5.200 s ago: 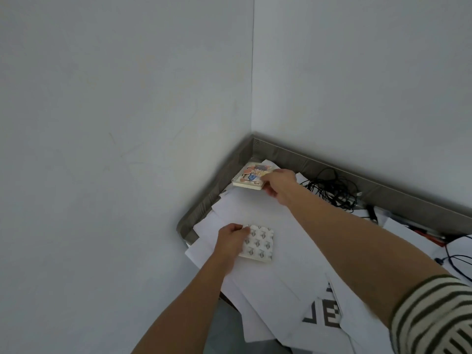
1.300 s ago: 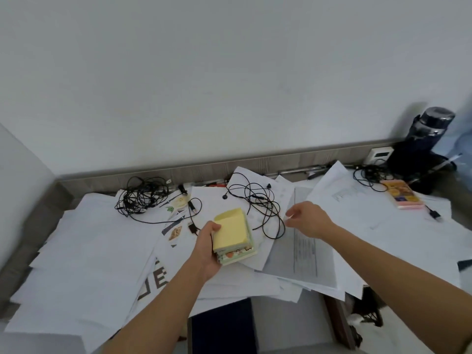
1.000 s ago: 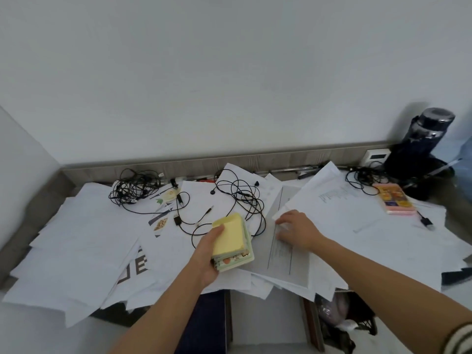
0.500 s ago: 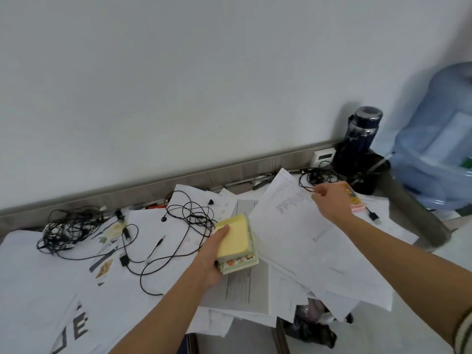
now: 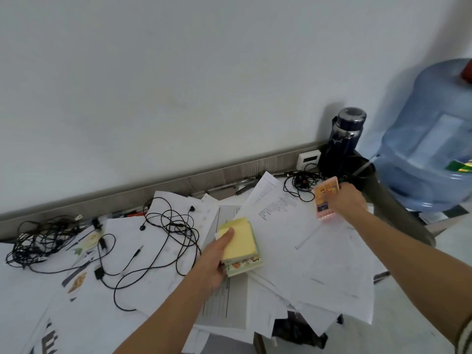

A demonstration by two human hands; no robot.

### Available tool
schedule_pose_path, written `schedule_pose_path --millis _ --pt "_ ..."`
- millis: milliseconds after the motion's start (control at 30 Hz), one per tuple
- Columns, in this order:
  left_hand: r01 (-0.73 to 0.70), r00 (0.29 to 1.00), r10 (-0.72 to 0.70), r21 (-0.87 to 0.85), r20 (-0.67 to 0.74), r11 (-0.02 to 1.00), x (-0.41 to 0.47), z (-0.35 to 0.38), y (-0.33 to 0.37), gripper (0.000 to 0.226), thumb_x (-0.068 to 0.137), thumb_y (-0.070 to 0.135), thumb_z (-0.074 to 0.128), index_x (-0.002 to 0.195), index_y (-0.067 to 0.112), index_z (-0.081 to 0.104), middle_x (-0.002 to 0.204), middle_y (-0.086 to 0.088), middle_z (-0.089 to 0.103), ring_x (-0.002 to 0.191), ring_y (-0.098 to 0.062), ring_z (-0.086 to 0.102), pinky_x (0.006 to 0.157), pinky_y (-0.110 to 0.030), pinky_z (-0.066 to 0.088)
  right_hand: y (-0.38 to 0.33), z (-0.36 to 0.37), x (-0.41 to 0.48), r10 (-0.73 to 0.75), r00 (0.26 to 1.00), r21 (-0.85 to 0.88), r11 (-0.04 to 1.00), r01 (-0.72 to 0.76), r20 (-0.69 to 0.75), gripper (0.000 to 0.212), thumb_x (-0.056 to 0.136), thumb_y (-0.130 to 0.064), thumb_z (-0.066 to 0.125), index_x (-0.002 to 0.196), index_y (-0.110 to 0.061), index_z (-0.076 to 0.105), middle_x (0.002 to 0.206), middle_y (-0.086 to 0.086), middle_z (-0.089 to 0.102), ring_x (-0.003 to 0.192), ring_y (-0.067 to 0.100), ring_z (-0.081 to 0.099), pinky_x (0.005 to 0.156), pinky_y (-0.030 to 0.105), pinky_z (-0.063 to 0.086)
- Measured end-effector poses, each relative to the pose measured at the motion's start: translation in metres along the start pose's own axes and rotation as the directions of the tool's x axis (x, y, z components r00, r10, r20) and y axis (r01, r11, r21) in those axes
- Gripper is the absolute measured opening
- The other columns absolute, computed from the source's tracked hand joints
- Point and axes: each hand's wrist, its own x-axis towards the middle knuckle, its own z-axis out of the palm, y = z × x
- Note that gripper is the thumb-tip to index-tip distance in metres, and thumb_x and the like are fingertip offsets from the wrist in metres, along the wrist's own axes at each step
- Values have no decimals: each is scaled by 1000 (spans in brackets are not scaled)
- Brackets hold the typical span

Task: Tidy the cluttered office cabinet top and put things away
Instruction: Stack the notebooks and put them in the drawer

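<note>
Holding a stack of notepads [image 5: 241, 249], the left hand [image 5: 210, 263] grips it from the near-left side. The thumb lies flat across the yellow top sheet and the fingers curl under the lower pads, which show cartoon print on their edges. The stack sits over the loose papers [image 5: 306, 251] around the middle of the cabinet top [image 5: 178, 186]; whether it touches them, cannot tell.

The right hand [image 5: 351, 200] is out near the back right corner, fingers closed round a pink notepad [image 5: 323, 200] with an orange cartoon cover, tilted up. Its lower end is close to the sheets, contact unclear.

The papers overlap in a heap, several hanging over the front edge. A black earphone cable [image 5: 171, 226] sprawls loose across the sheets left of the stack. A denser tangle of black cords [image 5: 38, 241] lies toward the back left. A smaller black coil [image 5: 301, 181] sits just beside the pink notepad, by the back edge.

A dark flask [image 5: 343, 139] with a metal lid stands upright in the back right corner, with a white wall plate [image 5: 309, 159] just left of it. A blue water jug [image 5: 429, 139] stands beyond the right edge. A striped cuff [image 5: 464, 335] shows on the right forearm.
</note>
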Motion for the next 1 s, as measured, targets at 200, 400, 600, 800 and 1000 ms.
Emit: schedule_pose_path --millis 200,400,600,800,1000 --pt "-54 998 48 -148 -45 987 -24 25 -7 45 91 56 51 114 19 65 105 -16 73 101 -35 67 95 -54 49 -23 -39 -47 -216 976 500 844 195 -16 29 98 -28 52 86 -8 69 83 10 73 70 22 67 63 33 50" --pt "-86 996 90 -296 0 951 -40 49 -27 76 93 70 24 127 13 61 120 -23 66 110 -39 63 91 -46 49 -50 -24 -122 -447 711 607 794 35 543 13 95 -14 60 101 -6 66 87 11 76 80 25 73 71 37 60" --pt "-200 980 192 -249 -58 948 -71 37 -51 72 94 66 27 123 11 63 116 -21 68 100 -36 69 82 -43 52 -41 18 -170 -502 557 495 850 179 662 15 89 -14 69 100 -4 67 87 5 76 74 15 74 63 28 60" --pt "-243 962 214 -170 -173 955 -114 -5 -77 33 87 36 59 108 11 66 95 -13 74 72 -25 71 56 -28 53 -42 34 -205 -524 503 503 843 190 687 16 93 -21 65 102 -8 65 81 8 71 61 12 63 54 23 51" --pt "-80 989 54 -183 -140 980 -169 -77 -107 25 80 32 66 86 10 75 95 -15 72 74 -27 69 76 -38 54 -8 42 -227 -509 426 465 860 210 748 15 93 -20 65 103 -9 67 85 13 73 64 15 64 53 27 51"
